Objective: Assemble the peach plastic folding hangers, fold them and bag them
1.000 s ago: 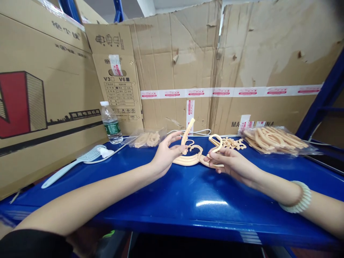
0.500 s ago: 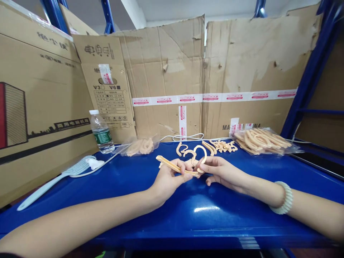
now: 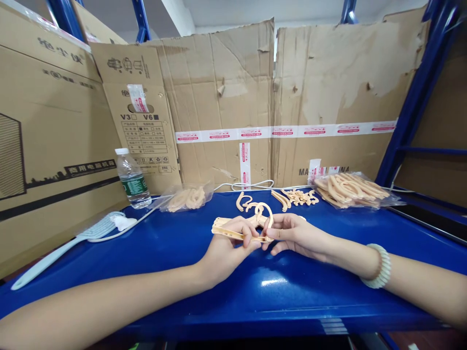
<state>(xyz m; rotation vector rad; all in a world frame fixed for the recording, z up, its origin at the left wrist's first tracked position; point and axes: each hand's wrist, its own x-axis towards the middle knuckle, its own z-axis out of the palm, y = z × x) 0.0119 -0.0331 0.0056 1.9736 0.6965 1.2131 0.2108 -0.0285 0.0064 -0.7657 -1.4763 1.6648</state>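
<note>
"Two pale pieces are being handled. What has each grip got?"

"The left grip [image 3: 226, 250] pinches a long strip [image 3: 226, 233]. The right grip [image 3: 301, 233] pinches a curved hook [image 3: 270, 218], whose arc stands just above and to the left of that grip."

"What has just changed?"

"A second ago the grips were apart, with the strip raised. Now they almost touch, the strip is nearly level, and its right end reaches the foot of the hook."

"Meaning what for the work?"

"I'd judge the pieces are being worked against each other; the grips hide whether they're joined."

"Anything nearby?"

"More pale pieces [image 3: 221, 221] on the bench [image 3: 314, 291] just beyond both grips, and a small pile [image 3: 301, 197] farther beyond the right one."
</note>
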